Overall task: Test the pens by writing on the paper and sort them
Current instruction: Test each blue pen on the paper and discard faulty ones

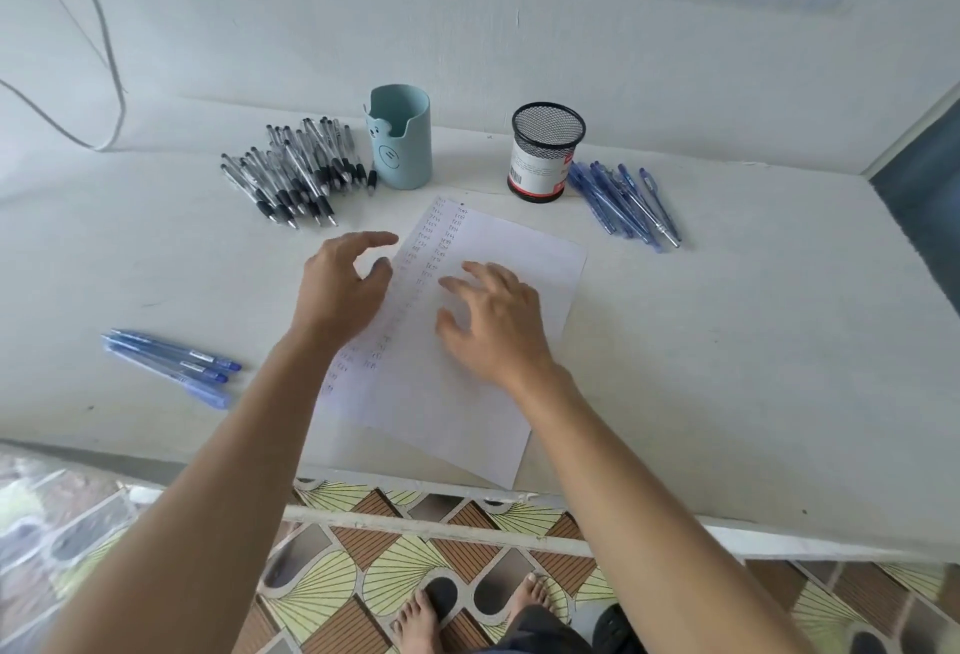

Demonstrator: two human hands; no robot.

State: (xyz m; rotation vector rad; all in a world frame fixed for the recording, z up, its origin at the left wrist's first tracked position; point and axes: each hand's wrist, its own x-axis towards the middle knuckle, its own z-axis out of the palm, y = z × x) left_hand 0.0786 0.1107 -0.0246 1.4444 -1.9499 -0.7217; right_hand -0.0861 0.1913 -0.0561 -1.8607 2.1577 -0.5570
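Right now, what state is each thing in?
paper, flat, partly written on.
black pens, lying, loose pile.
right blue pens, lying loose.
left blue pens, lying together.
blue holder, upright, no pens showing.
mesh cup, upright, no pens showing.
left hand, open, holds nothing.
right hand, open, over paper.

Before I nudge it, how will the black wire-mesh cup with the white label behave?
The black wire-mesh cup looks empty, so probably light and easy to slide. Upright and narrow, it may tip if pushed near the rim. Tipped, it could roll.
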